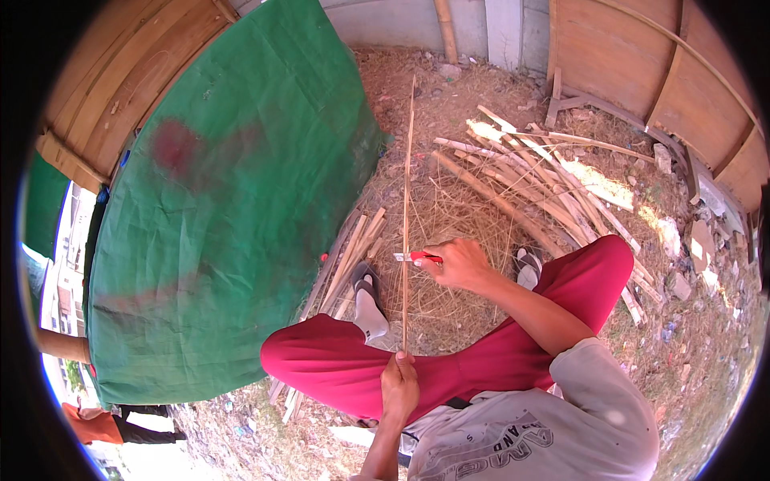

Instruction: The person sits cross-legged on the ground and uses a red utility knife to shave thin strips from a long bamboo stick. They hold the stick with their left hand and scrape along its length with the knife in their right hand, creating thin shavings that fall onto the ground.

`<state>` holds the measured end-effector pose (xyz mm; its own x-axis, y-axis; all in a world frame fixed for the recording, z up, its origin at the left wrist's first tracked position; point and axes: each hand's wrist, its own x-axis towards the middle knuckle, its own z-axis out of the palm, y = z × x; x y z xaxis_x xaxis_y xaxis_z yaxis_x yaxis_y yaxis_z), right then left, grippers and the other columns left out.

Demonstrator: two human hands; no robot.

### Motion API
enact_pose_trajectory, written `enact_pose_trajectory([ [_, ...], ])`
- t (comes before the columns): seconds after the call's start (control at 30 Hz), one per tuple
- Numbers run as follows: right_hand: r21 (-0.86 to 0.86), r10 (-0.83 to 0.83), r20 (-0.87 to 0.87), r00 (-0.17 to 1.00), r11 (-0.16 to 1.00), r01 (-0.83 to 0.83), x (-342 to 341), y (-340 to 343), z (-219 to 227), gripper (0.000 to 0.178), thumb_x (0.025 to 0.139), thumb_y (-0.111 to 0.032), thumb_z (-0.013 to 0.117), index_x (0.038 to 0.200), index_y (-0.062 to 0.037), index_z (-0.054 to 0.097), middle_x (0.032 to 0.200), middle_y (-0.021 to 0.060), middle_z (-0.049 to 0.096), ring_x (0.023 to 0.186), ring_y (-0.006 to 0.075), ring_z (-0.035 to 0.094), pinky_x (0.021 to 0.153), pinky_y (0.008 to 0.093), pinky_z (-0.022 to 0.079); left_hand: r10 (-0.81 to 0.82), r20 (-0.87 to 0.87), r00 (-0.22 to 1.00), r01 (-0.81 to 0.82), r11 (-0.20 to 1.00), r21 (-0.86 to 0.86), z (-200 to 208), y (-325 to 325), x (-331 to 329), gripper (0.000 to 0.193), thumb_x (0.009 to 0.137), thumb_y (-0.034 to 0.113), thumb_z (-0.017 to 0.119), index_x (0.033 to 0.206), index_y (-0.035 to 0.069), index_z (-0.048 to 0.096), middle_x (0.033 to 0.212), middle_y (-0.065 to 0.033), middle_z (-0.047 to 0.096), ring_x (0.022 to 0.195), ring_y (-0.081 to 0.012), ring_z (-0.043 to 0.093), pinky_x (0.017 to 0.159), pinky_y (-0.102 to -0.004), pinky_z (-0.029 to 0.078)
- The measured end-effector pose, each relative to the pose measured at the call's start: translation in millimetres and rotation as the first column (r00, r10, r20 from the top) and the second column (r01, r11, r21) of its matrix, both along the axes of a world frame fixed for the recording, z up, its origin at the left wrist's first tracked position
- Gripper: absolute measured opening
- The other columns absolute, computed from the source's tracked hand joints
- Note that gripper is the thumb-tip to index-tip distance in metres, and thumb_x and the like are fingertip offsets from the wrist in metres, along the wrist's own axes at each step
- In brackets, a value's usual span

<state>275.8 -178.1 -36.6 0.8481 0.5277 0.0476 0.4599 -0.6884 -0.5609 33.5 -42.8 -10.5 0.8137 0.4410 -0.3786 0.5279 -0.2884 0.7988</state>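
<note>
Grey shirt [513, 437]; left grip [399, 386] clasps wooden strip [407, 200], right grip [459, 263] red cutter [425, 257]; green sheet [241, 184] left of strip, slats [559, 186] right.

One wide fisheye view is taken from the head of the wearer [513, 437] and tilted steeply downward. The left hand [399, 386], the right hand [460, 264] and the lap [439, 377] are seen from above at near range; farther forward, the ground [387, 62] is taken in up to a pale wall [401, 22], with straight edges bowed.
</note>
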Motion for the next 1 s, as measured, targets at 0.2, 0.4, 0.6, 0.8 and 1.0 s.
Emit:
enact_pose_trajectory([
  [0.2, -0.03, -0.1, 0.026, 0.995, 0.995, 0.1, 20, -7, -12, 0.036, 0.092, -0.047, 0.063, 0.11, -0.0199, 0.079, 0.055, 0.0113, 0.063, 0.048, 0.0251, 0.06, 0.048, 0.0409, 0.051, -0.063, -0.03, 0.998, 0.064, 0.998, 0.021, 8, 0, -29, 0.046, 0.11, 0.034, 0.036, 0.091, 0.0, 0.06, 0.057, -0.0061, 0.049, 0.052, -0.015, 0.05, 0.052, -0.036, 0.041],
  [0.4, -0.076, -0.088, 0.018, 0.996, 0.993, 0.089, 26, -7, -14, 0.038, 0.094, -0.048, 0.061, 0.116, -0.0209, 0.077, 0.055, 0.0117, 0.062, 0.049, 0.0248, 0.06, 0.049, 0.0406, 0.051, -0.101, -0.021, 0.995, 0.103, 0.988, 0.114, 8, 6, -61, 0.043, 0.11, 0.031, 0.038, 0.091, 0.0, 0.061, 0.058, -0.012, 0.053, 0.051, -0.025, 0.054, 0.053, -0.0397, 0.044],
  [0.6, -0.109, -0.231, -0.096, 0.968, 0.969, 0.22, 52, -21, -1, 0.035, 0.097, -0.049, 0.057, 0.117, -0.0265, 0.076, 0.074, 0.0114, 0.07, 0.067, 0.0286, 0.068, 0.061, 0.0428, 0.055, -0.167, -0.011, 0.986, 0.166, 0.963, 0.213, 14, 9, -103, 0.047, 0.11, 0.03, 0.034, 0.085, -0.001, 0.059, 0.061, -0.0075, 0.052, 0.057, -0.0183, 0.054, 0.055, -0.0367, 0.044],
  [0.8, -0.04, -0.253, 0.048, 0.966, 0.966, 0.255, 47, -16, -15, 0.039, 0.096, -0.054, 0.058, 0.112, -0.0245, 0.078, 0.069, 0.0138, 0.069, 0.065, 0.0329, 0.068, 0.062, 0.0478, 0.055, -0.175, -0.056, 0.983, 0.182, 0.971, 0.158, 27, 16, -114, 0.046, 0.109, 0.03, 0.036, 0.086, -0.001, 0.06, 0.06, -0.0099, 0.055, 0.056, -0.0196, 0.057, 0.054, -0.0381, 0.045],
  [1.0, -0.078, -0.249, -0.047, 0.967, 0.966, 0.245, 57, -25, -10, 0.039, 0.096, -0.052, 0.059, 0.114, -0.0221, 0.077, 0.062, 0.0167, 0.066, 0.062, 0.0329, 0.068, 0.061, 0.0468, 0.055, -0.413, -0.093, 0.906, 0.399, 0.757, 0.517, -15, 32, -182, 0.013, 0.098, 0.011, 0.05, 0.101, 0.006, 0.062, 0.081, -0.0173, 0.061, 0.062, -0.0379, 0.061, 0.051, -0.0503, 0.046],
])
